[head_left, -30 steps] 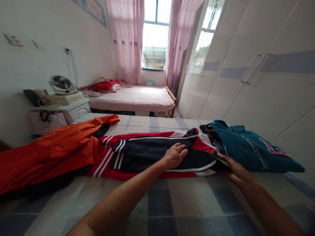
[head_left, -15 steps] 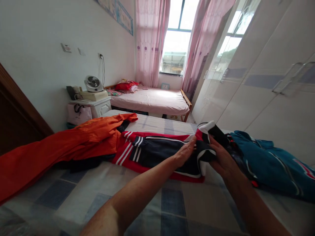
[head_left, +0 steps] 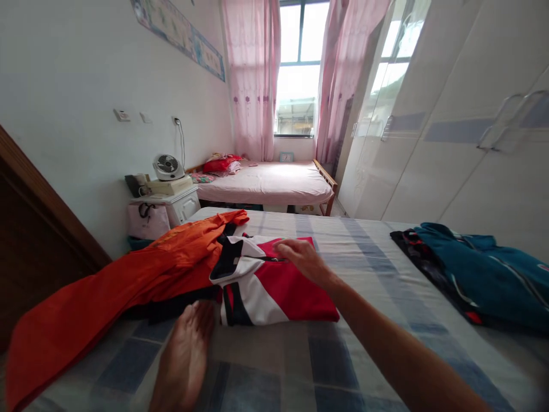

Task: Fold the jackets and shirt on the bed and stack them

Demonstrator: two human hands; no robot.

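A red, white and black jacket (head_left: pixel 274 286) lies folded in half on the checked bed sheet (head_left: pixel 343 366). My right hand (head_left: pixel 300 257) rests on top of the fold, fingers lying loosely on the cloth near its far edge. Flat on the sheet, my left hand (head_left: pixel 189 343) has its fingers stretched toward the jacket's near left corner, just touching it. An orange garment (head_left: pixel 128 274) sprawls to the left and partly overlaps the jacket's left side.
A teal garment (head_left: pixel 484 274) over dark clothing lies at the right of the bed. White wardrobe doors (head_left: pixel 450 143) line the right wall. A nightstand (head_left: pixel 171 203) with a small fan (head_left: pixel 168 167) and a second bed (head_left: pixel 270 180) stand beyond. Dark wood (head_left: pixel 34 229) rises at left.
My right hand lifted the jacket's right end and carried it over to the left, folding the jacket in half. My left hand slid off it down to the sheet.
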